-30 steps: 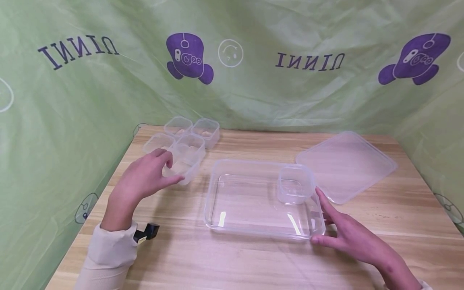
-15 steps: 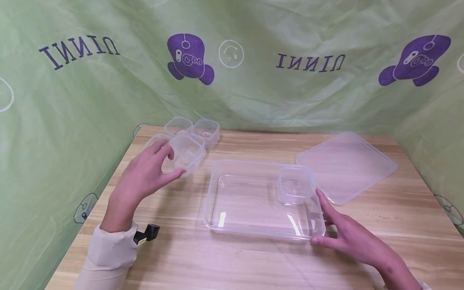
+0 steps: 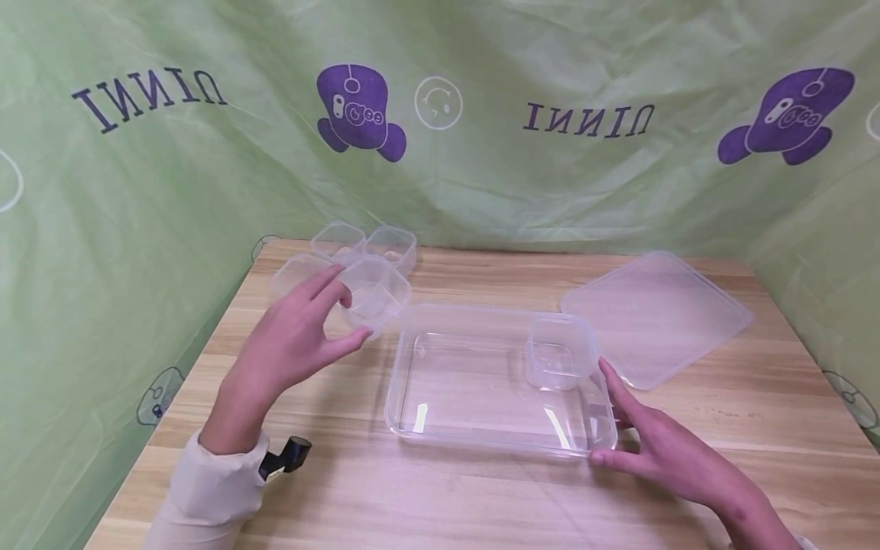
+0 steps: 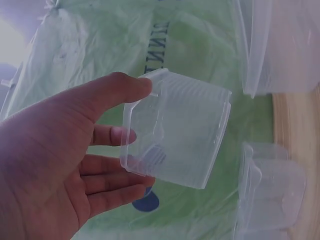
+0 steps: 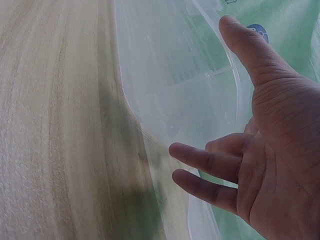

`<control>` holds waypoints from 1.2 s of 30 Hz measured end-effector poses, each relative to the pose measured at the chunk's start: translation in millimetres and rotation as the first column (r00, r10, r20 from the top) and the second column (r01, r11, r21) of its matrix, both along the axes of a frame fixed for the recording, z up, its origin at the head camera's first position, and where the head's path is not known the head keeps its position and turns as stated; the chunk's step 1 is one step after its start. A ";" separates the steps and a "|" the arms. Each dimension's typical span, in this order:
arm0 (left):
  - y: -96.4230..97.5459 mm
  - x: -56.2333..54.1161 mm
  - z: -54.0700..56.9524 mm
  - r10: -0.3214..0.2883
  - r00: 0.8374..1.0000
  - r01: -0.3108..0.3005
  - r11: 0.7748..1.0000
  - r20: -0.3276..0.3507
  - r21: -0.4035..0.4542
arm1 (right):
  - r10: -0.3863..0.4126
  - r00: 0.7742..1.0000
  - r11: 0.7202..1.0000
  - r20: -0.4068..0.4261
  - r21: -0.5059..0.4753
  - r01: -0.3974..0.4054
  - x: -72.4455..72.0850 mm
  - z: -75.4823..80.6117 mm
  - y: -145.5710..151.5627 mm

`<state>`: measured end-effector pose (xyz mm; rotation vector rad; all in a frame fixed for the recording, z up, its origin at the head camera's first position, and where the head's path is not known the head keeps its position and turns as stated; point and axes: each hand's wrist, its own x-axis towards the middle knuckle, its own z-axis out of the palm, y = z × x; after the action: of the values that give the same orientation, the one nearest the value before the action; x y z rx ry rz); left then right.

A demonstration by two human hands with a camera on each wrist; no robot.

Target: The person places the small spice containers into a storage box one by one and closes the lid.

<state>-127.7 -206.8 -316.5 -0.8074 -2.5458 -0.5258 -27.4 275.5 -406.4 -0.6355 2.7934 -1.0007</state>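
Observation:
My left hand [image 3: 292, 336] pinches a small clear plastic container [image 4: 185, 132] at its rim, thumb on one side and fingers on the other. In the left wrist view this container is up in the air and tilted. A large clear rectangular food container [image 3: 467, 393] sits mid-table, with another small container [image 3: 558, 355] standing in its back right corner. At the large container's right end is my right hand [image 3: 670, 451], thumb against the front corner and fingers extended along the side. The right wrist view shows those fingers [image 5: 210, 162] nearly straight against the clear wall.
Behind my left hand, several small clear containers stand at the table's back left, among them one container [image 3: 392, 248] near the back edge. A flat translucent lid [image 3: 660, 317] lies at the back right. Green printed fabric [image 3: 481, 191] hangs around the wooden table [image 3: 412, 504].
My left hand has picked up the small container from the front of the back left group and carried it right, toward the large container. My right hand has stayed in place.

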 end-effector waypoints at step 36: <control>76.5 23.8 -9.2 -0.258 0.932 0.283 0.957 0.255 -0.068 | 0.006 1.000 1.000 -0.002 -0.002 -0.006 -1.5 -1.0 0.8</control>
<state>-103.9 -130.3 -325.7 -1.2120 -2.7181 -0.6157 -28.9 276.3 -407.5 -0.6450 2.7913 -1.0032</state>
